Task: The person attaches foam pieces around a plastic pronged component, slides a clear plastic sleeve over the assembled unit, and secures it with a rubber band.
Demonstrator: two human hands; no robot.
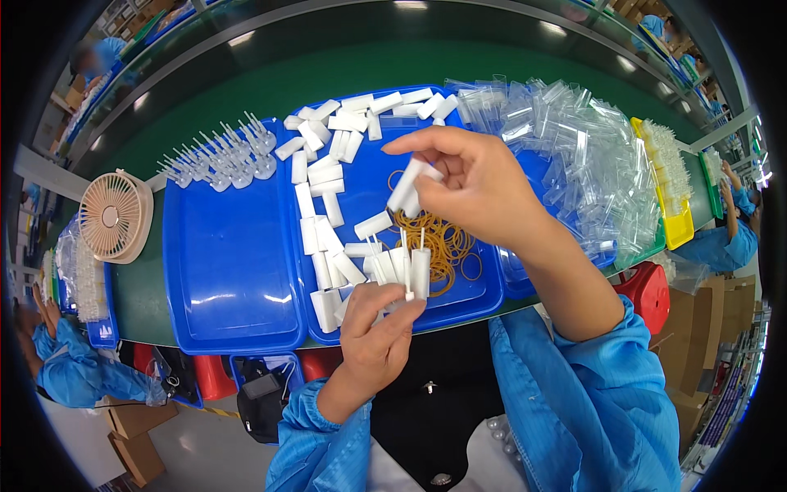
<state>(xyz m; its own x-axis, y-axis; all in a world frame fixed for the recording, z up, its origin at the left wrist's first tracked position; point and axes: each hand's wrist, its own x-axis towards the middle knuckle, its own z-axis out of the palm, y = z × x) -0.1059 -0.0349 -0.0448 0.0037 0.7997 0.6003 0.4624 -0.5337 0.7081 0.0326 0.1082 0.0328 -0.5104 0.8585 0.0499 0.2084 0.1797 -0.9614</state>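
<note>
My left hand (373,336) is closed at the near edge of the middle blue tray (489,305). Its fingers grip a white rod-like piece with a thin upright stem (407,266); more white stems and cylinders stand right behind it, and I cannot tell which of these the hand holds. Above the tray, my right hand (467,184) pinches white cylinders (406,187), with the index finger stretched out to the left. Loose white cylinders (326,235) lie along the tray's left and far sides. Tan rubber bands (443,250) are heaped beneath my right hand.
To the left, a blue tray (234,271) holds several clear pieces with white stems (225,156) at its far end. Clear plastic sleeves (574,156) are piled on the right, beside a yellow tray (679,225) of small pale pieces. A fan (115,217) stands far left. Co-workers sit on both sides.
</note>
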